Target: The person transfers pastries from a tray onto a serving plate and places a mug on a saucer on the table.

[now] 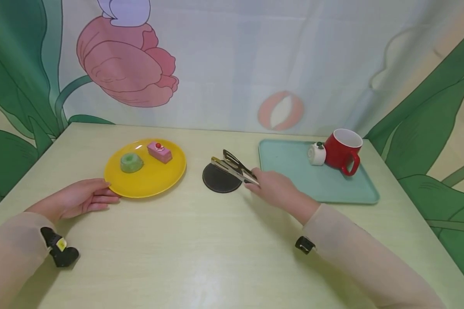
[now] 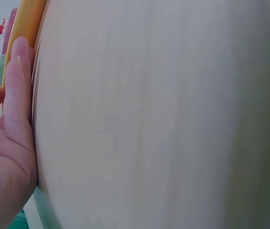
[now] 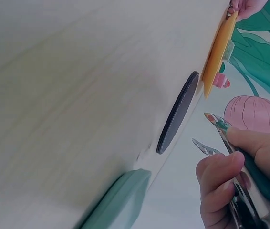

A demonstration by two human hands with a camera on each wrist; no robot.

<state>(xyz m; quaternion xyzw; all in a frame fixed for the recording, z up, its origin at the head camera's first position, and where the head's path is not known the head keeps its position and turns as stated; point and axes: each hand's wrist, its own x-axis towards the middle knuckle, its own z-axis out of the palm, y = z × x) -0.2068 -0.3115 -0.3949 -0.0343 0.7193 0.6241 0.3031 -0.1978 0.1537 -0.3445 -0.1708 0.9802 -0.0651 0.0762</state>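
My left hand [image 1: 86, 198] pinches the near-left rim of a yellow plate [image 1: 148, 182], thumb on top and fingers under the edge in the left wrist view. A green ring-shaped cake [image 1: 131, 163] and a pink cake slice with a red berry [image 1: 160, 152] sit on that plate. My right hand [image 1: 275, 189] grips metal serving tongs [image 1: 235, 168], their tips spread apart with nothing between them. In the head view the tongs overlap a round black coaster [image 1: 221, 179] in the middle of the table. The right wrist view shows the thumb and fingers around the tongs [image 3: 242, 176].
A light green tray [image 1: 290, 171] lies on the right side of the table. Toward its back right stand a red mug [image 1: 338, 150] and a small white roll cake [image 1: 316, 154]. A printed curtain [image 1: 216, 64] hangs behind the table.
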